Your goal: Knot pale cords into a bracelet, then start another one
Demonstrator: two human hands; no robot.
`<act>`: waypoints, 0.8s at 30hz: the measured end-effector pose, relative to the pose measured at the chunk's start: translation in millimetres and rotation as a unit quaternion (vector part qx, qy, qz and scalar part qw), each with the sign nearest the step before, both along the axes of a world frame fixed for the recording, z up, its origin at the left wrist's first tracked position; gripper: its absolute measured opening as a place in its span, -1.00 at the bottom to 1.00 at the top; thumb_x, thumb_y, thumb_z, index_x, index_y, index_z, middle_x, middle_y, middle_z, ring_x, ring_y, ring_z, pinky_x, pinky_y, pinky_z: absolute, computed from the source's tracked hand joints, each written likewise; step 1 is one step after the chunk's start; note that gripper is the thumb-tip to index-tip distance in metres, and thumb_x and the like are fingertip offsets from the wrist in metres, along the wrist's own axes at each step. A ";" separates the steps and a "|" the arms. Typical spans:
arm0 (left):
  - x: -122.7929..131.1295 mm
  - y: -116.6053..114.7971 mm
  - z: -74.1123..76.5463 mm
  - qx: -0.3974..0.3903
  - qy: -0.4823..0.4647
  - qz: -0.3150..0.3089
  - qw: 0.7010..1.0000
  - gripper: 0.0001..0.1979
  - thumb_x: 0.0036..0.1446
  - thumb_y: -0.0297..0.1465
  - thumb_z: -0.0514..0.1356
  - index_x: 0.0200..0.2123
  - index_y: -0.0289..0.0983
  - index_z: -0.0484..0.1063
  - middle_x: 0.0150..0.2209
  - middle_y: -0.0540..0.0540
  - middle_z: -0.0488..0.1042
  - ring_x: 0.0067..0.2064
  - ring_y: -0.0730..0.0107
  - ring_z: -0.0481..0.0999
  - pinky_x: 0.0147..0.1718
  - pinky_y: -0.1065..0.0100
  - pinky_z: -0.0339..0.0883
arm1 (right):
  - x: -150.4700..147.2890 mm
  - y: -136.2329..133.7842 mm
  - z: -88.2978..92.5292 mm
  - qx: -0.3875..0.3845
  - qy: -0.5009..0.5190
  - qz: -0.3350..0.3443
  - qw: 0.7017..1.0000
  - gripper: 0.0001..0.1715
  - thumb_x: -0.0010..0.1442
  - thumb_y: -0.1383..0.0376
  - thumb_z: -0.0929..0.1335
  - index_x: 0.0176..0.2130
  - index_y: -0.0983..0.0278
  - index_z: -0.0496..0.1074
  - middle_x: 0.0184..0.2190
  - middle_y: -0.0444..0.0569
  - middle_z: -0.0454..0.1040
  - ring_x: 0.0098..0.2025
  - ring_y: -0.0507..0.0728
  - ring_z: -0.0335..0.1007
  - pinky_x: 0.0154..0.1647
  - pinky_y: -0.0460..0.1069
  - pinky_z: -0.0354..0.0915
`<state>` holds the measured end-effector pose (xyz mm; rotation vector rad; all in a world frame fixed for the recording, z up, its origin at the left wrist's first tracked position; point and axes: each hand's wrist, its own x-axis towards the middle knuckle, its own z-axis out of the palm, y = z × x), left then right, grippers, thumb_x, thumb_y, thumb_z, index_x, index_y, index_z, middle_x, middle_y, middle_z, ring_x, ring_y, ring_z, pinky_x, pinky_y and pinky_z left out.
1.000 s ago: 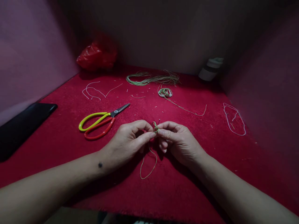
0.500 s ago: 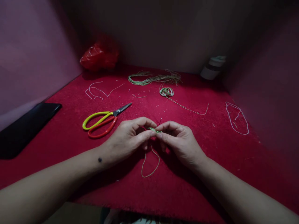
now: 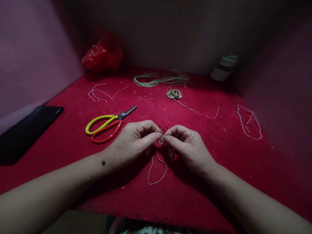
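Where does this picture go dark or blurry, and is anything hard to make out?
In the head view, the back wall sinks into gloom while the middle of the red surface is brighter; in the head view, the container looks dim and soft; also in the head view, the green cord piece between left hand and right hand is too small to read.

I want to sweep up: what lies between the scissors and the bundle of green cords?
In the head view, a thin curved thread and a few tiny pale scraps lie between the scissors and the bundle of green cords.
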<state>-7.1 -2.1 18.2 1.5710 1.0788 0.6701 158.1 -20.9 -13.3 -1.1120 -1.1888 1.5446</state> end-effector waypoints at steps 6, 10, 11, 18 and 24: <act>-0.3 2.4 2.7 -0.058 -0.001 -0.003 0.998 -0.91 0.12 -0.42 0.13 -0.32 -0.34 0.33 -0.66 0.12 0.31 -0.66 0.66 0.24 -0.69 0.61 0.11 | 2.1 1.7 -0.8 -0.013 0.022 0.015 1.000 -0.85 0.08 0.28 0.36 -0.43 0.32 0.33 -0.65 -0.23 0.34 -0.74 -0.11 0.14 -0.74 -0.18 0.07; -0.9 4.9 2.1 -0.086 0.037 -0.017 0.995 -0.85 0.11 -0.35 0.15 -0.31 -0.33 0.37 -0.69 0.10 0.30 -0.68 0.64 0.22 -0.71 0.60 0.06 | 2.1 1.7 -1.6 -0.017 0.028 0.016 0.999 -0.84 0.09 0.27 0.36 -0.42 0.33 0.35 -0.61 -0.19 0.38 -0.73 -0.12 0.14 -0.74 -0.17 0.08; -0.7 5.2 1.7 -0.086 0.044 -0.020 0.995 -0.84 0.11 -0.34 0.15 -0.33 -0.34 0.37 -0.69 0.09 0.30 -0.67 0.64 0.22 -0.71 0.60 0.06 | 2.2 1.5 -1.7 -0.018 0.026 0.015 0.999 -0.84 0.09 0.26 0.37 -0.42 0.33 0.36 -0.59 -0.18 0.38 -0.73 -0.12 0.14 -0.74 -0.17 0.09; 1.0 4.9 1.0 -0.064 0.025 -0.017 0.998 -0.87 0.10 -0.41 0.15 -0.42 -0.36 0.38 -0.69 0.11 0.31 -0.67 0.69 0.22 -0.70 0.64 0.09 | 4.5 2.5 -4.0 -0.014 0.066 0.029 0.997 -0.86 0.12 0.28 0.33 -0.33 0.34 0.40 -0.51 -0.13 0.43 -0.69 -0.10 0.21 -0.70 -0.15 0.21; 0.3 4.5 2.0 -0.058 0.017 -0.019 0.998 -0.87 0.10 -0.41 0.15 -0.43 -0.36 0.41 -0.66 0.10 0.34 -0.66 0.71 0.23 -0.70 0.65 0.10 | 6.0 3.4 -5.6 -0.024 0.101 0.034 0.994 -0.83 0.16 0.29 0.30 -0.29 0.36 0.41 -0.48 -0.10 0.46 -0.69 -0.09 0.23 -0.71 -0.15 0.25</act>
